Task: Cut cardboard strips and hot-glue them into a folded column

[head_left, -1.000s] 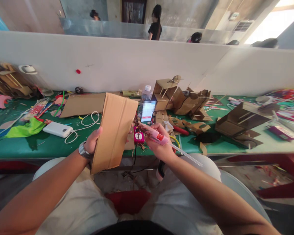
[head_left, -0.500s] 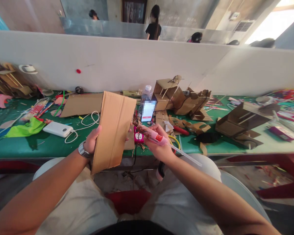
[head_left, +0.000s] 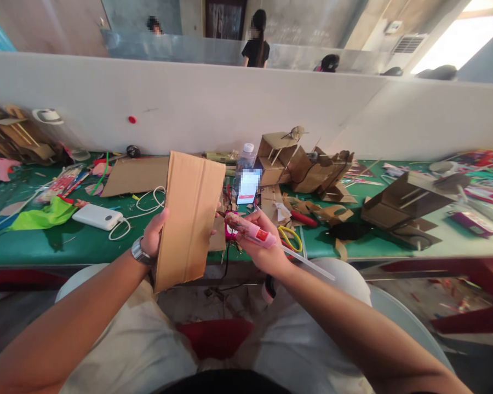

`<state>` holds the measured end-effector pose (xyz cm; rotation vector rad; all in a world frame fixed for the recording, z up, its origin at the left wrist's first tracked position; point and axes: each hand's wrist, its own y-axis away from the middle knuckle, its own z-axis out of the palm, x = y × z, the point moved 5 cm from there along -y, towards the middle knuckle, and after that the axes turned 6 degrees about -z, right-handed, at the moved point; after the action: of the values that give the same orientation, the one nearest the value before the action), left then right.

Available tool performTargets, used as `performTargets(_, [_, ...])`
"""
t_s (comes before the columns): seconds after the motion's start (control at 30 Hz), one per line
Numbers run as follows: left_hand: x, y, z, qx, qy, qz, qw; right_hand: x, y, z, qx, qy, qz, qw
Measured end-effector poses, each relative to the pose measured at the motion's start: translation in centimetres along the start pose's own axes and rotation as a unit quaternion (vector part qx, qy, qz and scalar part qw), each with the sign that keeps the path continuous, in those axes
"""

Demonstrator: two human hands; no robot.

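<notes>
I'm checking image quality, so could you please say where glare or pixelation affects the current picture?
Head view: the bright opening at upper right is blown out; head view: the green tabletop pales toward the right; head view: pixelation covers parts of the phone screen and two background people.

Green bench in front of me, cluttered. On my left: white power bank, cable plugged in, lime cloth near it, pink gun-shaped tool farther out. Straight ahead I see a phone, screen lit and partly blurred, tilted up, bottle just behind. To my right: cardboard build, purple box beyond it; red tube and yellow loop nearer me. White partition behind, red dot on it. Past that, person in black top, wall vent upper right.
</notes>
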<state>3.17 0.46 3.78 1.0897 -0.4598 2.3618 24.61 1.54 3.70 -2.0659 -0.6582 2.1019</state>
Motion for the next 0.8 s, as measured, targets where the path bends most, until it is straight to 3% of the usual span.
performTargets(0.13, [-0.24, 0.16, -0.35, 0.009, 0.006, -0.016, 1.000, 0.30, 0.10, 0.09, -0.005, 0.004, 0.002, 1.000])
performTargets(0.8, [0.71, -0.08, -0.06, 0.035, 0.014, 0.024, 0.999, 0.26, 0.14, 0.72, -0.028, 0.028, -0.019, 0.999])
